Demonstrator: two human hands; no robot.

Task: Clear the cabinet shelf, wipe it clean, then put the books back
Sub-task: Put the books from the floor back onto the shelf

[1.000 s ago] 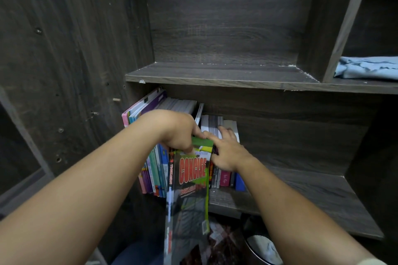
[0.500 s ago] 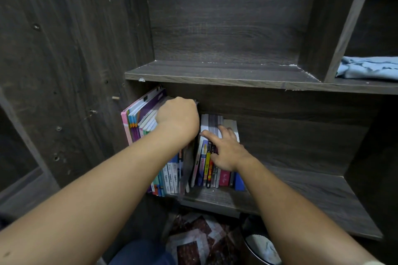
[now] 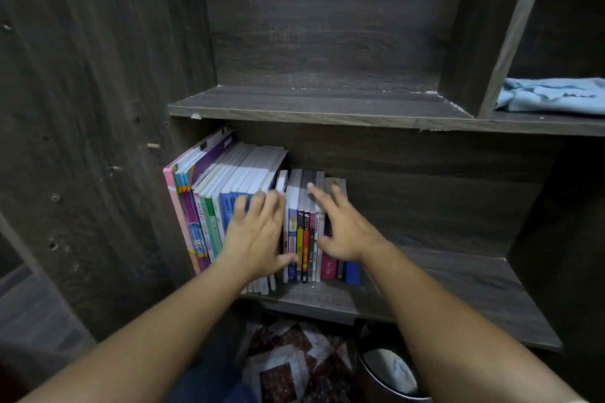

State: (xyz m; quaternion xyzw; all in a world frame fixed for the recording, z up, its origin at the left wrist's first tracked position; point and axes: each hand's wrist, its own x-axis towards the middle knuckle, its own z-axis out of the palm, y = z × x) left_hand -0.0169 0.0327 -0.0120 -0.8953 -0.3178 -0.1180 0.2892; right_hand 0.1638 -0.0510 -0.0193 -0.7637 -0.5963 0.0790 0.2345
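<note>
Since half a second ago the left hand (image 3: 258, 235) has been uncurling from a fist at the top of the tall books (image 3: 229, 173) and sliding down onto their spines. At the far left, the cabinet wall (image 3: 98, 108) is showing dark, matte wood grain pocked with small holes. Against it the tall books are leaning leftward on the lower shelf (image 3: 458, 288), with glossy pink, purple and green spines first. One is lettered something like ANAKAN; the other print is too small to read. The left hand is lying flat on the blue spines, fingers straight and close together, holding nothing. Just beside them the short books (image 3: 304, 239) are standing upright, their yellow, red and maroon spines carrying blurred print. The right hand (image 3: 343, 229) is resting over their tops, fingers spread, gripping nothing. Bare shelf board is running on rightward past the last blue spine. Above, the upper shelf (image 3: 327, 105) is showing a chipped pale front edge, and a crumpled light-blue cloth (image 3: 553, 95) is lying in the right compartment.
</note>
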